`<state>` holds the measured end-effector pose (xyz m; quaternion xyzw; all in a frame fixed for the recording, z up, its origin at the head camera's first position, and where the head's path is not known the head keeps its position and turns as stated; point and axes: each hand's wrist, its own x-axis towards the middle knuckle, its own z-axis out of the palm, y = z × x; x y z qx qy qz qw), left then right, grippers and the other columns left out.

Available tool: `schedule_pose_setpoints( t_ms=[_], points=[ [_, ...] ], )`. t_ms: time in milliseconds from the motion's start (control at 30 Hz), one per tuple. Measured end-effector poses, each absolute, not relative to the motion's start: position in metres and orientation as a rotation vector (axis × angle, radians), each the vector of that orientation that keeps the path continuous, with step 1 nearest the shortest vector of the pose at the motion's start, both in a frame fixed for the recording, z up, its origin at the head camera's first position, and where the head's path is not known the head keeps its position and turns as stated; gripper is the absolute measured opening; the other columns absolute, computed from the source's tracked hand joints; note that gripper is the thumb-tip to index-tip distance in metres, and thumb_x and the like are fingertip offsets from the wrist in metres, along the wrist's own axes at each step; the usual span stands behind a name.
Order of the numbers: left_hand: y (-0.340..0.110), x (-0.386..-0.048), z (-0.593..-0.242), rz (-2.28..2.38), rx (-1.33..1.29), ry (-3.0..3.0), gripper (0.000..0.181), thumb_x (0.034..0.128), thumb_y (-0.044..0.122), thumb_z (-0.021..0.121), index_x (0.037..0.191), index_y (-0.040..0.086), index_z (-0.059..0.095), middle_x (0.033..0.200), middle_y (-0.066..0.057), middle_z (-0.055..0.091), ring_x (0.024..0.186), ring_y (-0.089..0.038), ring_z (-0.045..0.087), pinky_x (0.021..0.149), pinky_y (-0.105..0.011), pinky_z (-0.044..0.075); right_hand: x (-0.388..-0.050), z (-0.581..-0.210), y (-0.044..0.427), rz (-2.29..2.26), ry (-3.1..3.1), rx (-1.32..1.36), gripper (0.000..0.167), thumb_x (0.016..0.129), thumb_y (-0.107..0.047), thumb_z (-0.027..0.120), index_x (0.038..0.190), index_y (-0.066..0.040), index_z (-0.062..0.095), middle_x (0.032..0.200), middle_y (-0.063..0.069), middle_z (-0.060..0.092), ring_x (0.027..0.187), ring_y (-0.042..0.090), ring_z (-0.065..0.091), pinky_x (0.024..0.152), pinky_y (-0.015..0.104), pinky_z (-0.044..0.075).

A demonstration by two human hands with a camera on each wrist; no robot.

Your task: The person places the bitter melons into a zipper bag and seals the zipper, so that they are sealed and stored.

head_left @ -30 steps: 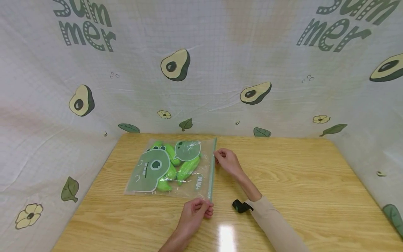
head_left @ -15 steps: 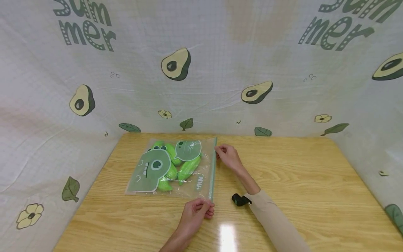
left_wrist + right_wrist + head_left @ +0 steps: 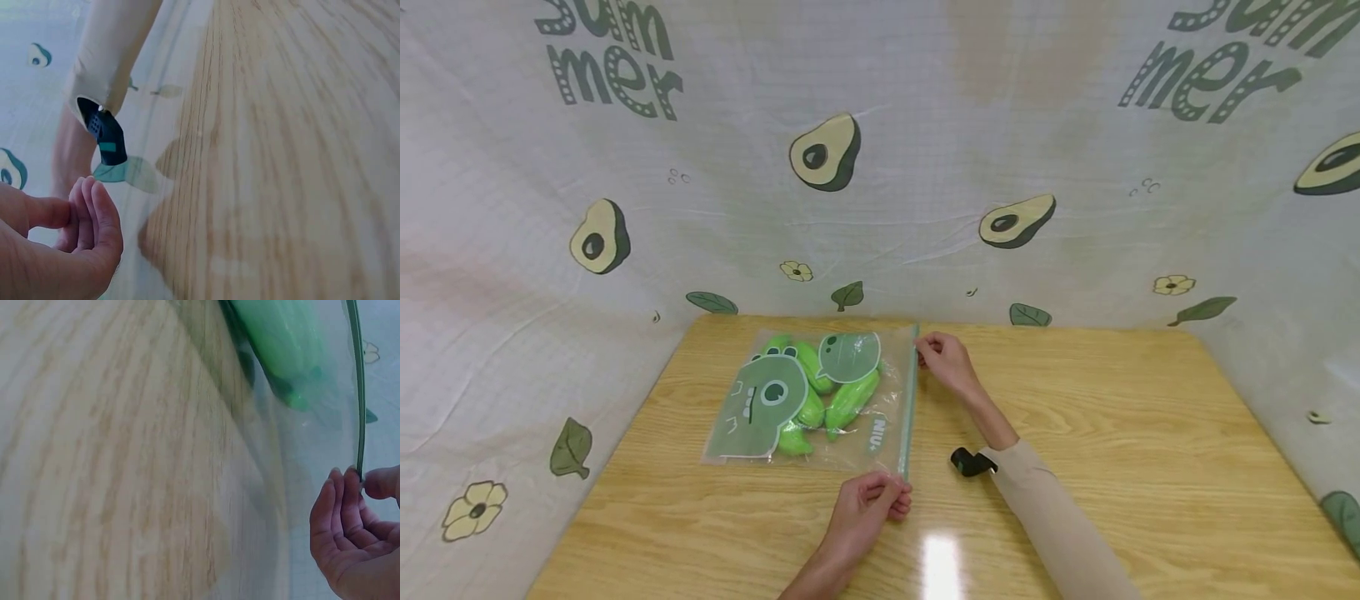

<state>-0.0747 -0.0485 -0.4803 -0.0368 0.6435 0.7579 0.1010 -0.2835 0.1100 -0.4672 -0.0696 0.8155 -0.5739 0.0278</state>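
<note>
A clear zip bag with a green monster print lies flat on the wooden table, its green zip strip facing right. Several long green vegetables show through the plastic; their exact kind is unclear. My left hand pinches the strip's near end between thumb and fingers. Close to the far end, my right hand pinches the same strip. In the right wrist view the thumb and fingertips of the right hand meet on the strip. The left wrist view shows the left hand curled, the bag hidden.
The wooden table extends to the right of the bag. A patterned white cloth rises behind and along both sides. A black wrist device sticks out from the right sleeve.
My right hand has slid along the zip strip toward its far end. The left hand keeps its grip at the near end, and the bag stays almost where it was.
</note>
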Motion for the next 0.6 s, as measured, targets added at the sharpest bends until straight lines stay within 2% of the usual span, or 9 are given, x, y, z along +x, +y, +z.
schedule_pose_setpoints(
  t_ms=[233,600],
  points=[
    [-0.049,-0.073,-0.481,2.239,-0.117,1.903,0.026,0.1022,0.007,0.059,0.101,-0.018,0.066,0.084,-0.012,0.071,0.075,-0.012,0.066,0.072,-0.022,0.059,-0.291,-0.47,0.112,-1.741,2.557,-0.239,0.029,0.105,-0.023,0.057,0.111,0.003,0.069,0.094,0.015,0.072,0.09,0.036,0.069,0.083,0.046,0.059],
    [-0.051,-0.071,-0.482,2.219,-0.142,1.914,0.025,0.1016,0.008,0.06,0.1,-0.016,0.068,0.087,-0.016,0.072,0.075,-0.013,0.067,0.073,-0.023,0.06,-0.306,-0.47,0.113,-1.749,2.56,-0.195,0.029,0.105,-0.022,0.057,0.107,0.005,0.067,0.09,0.014,0.07,0.091,0.039,0.069,0.083,0.047,0.06]
  ],
)
